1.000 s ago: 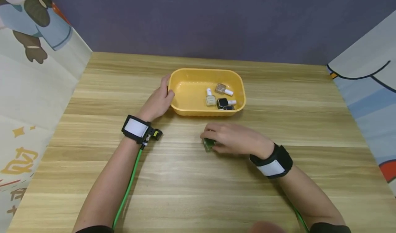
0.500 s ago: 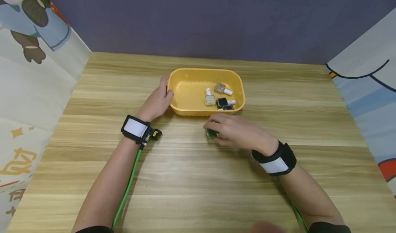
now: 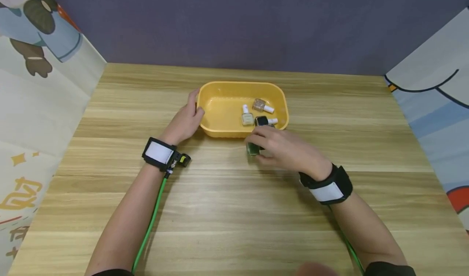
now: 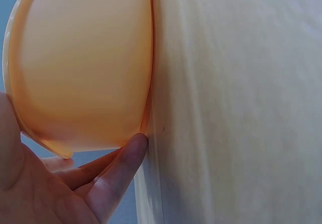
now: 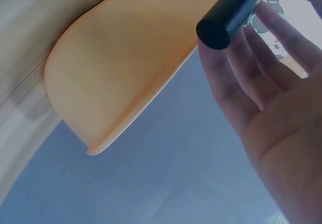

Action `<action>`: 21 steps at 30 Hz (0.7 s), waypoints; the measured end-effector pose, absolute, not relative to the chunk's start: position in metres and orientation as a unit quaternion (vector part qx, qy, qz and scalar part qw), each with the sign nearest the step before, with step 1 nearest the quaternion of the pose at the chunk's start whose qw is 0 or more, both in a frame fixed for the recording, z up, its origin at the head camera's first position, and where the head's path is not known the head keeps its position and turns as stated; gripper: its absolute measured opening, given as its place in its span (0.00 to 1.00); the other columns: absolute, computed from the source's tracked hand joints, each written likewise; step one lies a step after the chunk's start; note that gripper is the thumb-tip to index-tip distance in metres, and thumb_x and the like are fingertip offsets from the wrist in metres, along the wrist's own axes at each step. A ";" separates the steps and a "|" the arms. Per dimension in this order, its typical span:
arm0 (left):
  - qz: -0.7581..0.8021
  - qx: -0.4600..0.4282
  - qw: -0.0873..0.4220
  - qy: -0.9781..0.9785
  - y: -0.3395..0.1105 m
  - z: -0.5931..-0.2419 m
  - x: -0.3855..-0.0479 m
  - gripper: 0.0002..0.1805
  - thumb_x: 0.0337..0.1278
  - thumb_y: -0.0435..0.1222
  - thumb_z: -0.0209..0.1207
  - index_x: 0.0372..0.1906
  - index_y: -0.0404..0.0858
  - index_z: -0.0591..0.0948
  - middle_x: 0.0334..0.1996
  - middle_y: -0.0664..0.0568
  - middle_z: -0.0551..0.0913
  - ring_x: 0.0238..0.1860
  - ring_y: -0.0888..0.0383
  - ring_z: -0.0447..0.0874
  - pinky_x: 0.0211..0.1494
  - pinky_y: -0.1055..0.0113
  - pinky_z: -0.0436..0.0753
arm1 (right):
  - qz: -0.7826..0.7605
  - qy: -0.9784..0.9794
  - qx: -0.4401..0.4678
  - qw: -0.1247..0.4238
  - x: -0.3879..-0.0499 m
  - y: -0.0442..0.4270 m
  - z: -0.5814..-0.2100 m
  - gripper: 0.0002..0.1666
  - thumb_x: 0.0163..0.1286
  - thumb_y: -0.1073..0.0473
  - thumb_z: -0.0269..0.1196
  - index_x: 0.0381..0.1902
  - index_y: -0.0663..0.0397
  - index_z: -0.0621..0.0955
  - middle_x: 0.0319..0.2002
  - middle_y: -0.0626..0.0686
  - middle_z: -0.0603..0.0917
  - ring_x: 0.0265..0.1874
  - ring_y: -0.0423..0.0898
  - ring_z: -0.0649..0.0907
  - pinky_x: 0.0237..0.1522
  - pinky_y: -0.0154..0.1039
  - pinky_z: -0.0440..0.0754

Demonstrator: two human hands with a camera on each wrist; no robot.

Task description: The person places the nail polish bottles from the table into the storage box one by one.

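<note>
My left hand (image 3: pixel 183 122) grips the left end of a yellow plastic basket (image 3: pixel 223 132), thumb at the rim and fingers along the outer wall. In the left wrist view the fingertips touch the basket's (image 4: pixel 85 73) lower edge. My right hand (image 3: pixel 283 150) pinches a green nail polish bottle (image 3: pixel 253 149) just in front of the basket's near wall. The right wrist view shows the bottle's dark cap (image 5: pixel 226 20) held between thumb and fingers. Inside the basket lie a pale nail polish (image 3: pixel 247 118), a glittery one (image 3: pixel 259 104) and a dark one (image 3: pixel 261 121), all with white caps.
The basket stands on a wood-grain table (image 3: pixel 220 211) near the dark blue back panel (image 3: pixel 242 27). Printed panels (image 3: pixel 40 117) flank the table. A green cable (image 3: pixel 154 215) runs along the left forearm, another along the right.
My right hand has carried the green nail polish bottle away from me and slightly right, closer to the basket. The left hand keeps its hold on the basket.
</note>
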State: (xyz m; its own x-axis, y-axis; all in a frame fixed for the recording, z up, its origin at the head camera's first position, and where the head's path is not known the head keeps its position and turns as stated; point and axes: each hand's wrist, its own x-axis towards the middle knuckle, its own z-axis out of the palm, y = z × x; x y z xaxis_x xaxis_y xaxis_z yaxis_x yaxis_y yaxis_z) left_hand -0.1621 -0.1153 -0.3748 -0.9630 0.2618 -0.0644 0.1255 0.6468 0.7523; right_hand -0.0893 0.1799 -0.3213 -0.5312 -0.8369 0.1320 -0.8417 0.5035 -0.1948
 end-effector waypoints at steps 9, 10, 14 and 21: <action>0.402 0.111 0.083 0.905 -0.115 -0.375 -0.162 0.34 0.76 0.42 0.36 0.80 0.45 0.40 0.38 0.43 0.80 0.28 0.51 0.76 0.33 0.60 0.77 | 0.137 -0.877 0.460 0.018 -0.094 0.184 -0.320 0.22 0.61 0.62 0.70 0.54 0.58 0.81 0.47 0.53 0.80 0.43 0.45 0.80 0.41 0.38 0.82; 0.402 0.110 0.083 0.905 -0.115 -0.375 -0.162 0.34 0.76 0.42 0.36 0.80 0.45 0.40 0.39 0.42 0.80 0.28 0.51 0.76 0.33 0.60 0.77 | 0.140 -0.878 0.457 0.020 -0.095 0.184 -0.320 0.22 0.61 0.63 0.70 0.54 0.58 0.81 0.47 0.53 0.80 0.44 0.46 0.80 0.41 0.38 0.82; 0.403 0.110 0.083 0.905 -0.115 -0.374 -0.162 0.34 0.76 0.42 0.36 0.80 0.45 0.41 0.39 0.42 0.80 0.28 0.51 0.76 0.33 0.60 0.77 | 0.152 -0.881 0.447 0.026 -0.099 0.186 -0.321 0.23 0.61 0.63 0.70 0.54 0.58 0.80 0.48 0.54 0.80 0.45 0.47 0.80 0.43 0.40 0.83; 0.403 0.111 0.083 0.905 -0.115 -0.374 -0.161 0.34 0.76 0.42 0.36 0.80 0.44 0.41 0.40 0.42 0.80 0.29 0.50 0.77 0.34 0.60 0.77 | 0.164 -0.884 0.437 0.038 -0.103 0.189 -0.322 0.25 0.61 0.62 0.71 0.56 0.58 0.80 0.49 0.57 0.80 0.44 0.48 0.81 0.42 0.42 0.84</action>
